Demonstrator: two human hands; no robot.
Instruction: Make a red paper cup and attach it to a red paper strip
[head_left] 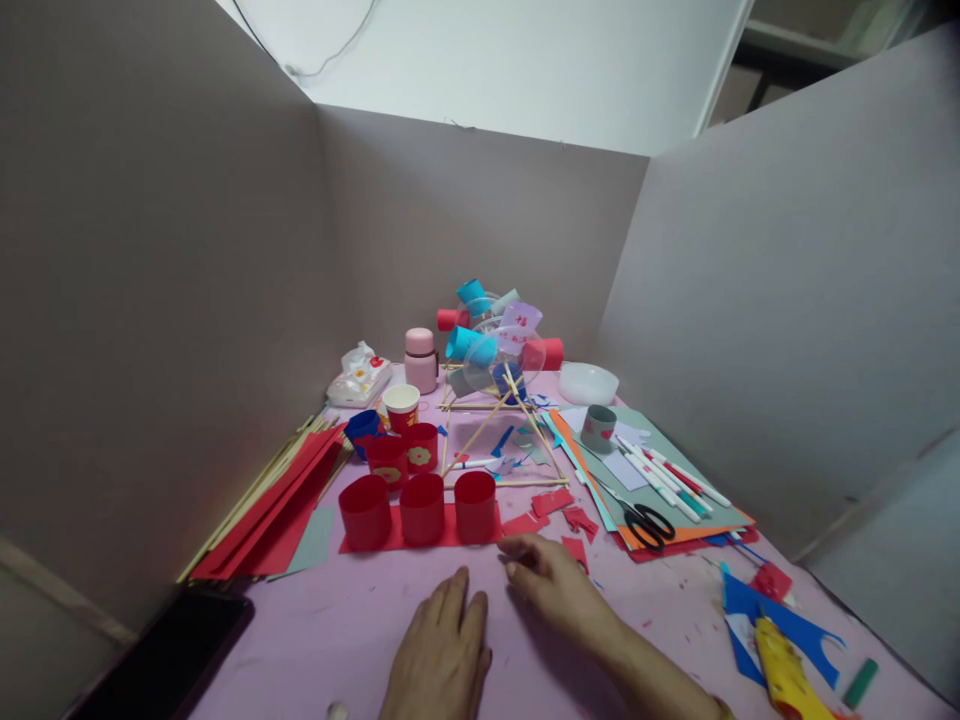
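Right hand (556,582) near red strip (450,526)

Red cylinders (422,510): matt paper, smooth. Red strip (442,543) under them: matt paper too. Frame sticks (480,432): bare pale wood. Scissors: metal blades (611,490), black plastic handles (649,525). Glue gun (784,665): yellow plastic, smudged. Bowl (589,383): translucent smooth plastic. Tissue pack (360,380): crinkly plastic film. Partition (480,220): matt. Table cover (315,625): matt, cloth or paper unclear.

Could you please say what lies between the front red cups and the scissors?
The head view shows red paper scraps beside the red cups, then the edge of the paper stack.
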